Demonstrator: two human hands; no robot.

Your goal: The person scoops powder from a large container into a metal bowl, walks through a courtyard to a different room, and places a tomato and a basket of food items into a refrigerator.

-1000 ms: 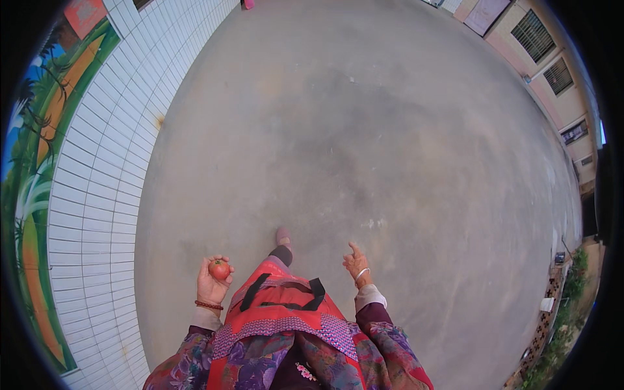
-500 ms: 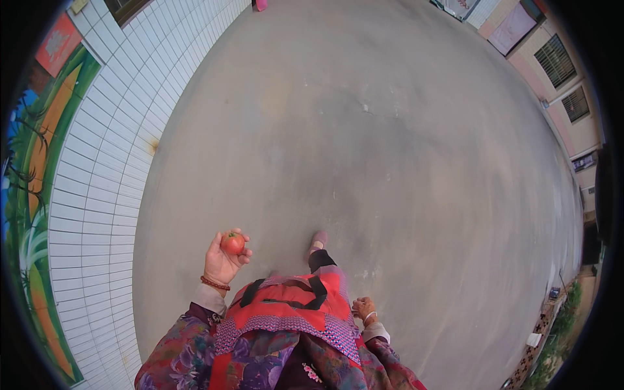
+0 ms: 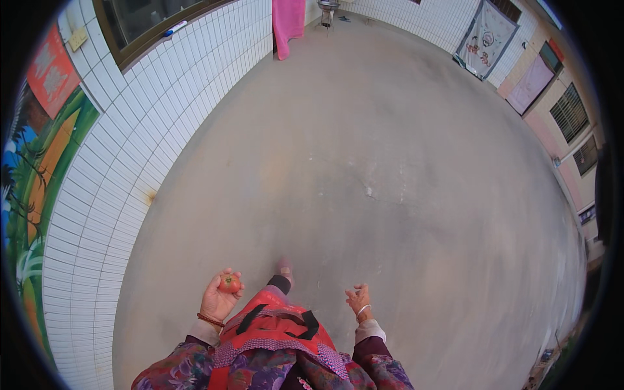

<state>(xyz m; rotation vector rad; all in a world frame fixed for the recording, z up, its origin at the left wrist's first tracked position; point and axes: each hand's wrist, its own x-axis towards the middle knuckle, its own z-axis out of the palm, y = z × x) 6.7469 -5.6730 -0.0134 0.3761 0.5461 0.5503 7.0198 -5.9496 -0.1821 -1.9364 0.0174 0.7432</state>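
Carrying a tomato across a concrete yard, mid-stride.
Left hand (image 3: pixel 218 300), at 7 o'clock in view, fingers closed around a small red tomato (image 3: pixel 229 283), held palm-up beside the red apron (image 3: pixel 279 325). Right hand (image 3: pixel 357 301) at 5 o'clock, empty, fingers loosely spread. White tiled wall (image 3: pixel 130 188) runs along 9 o'clock. Judged: transport step; next calls for a steady hold while walking.

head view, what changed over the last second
The person has walked forward along the white tiled wall, so a window, a pink cloth and a far doorway have come into sight. The right hand, drawn back against the body half a second ago, is out in front again, open and empty. The left hand still holds the small red fruit, palm up.
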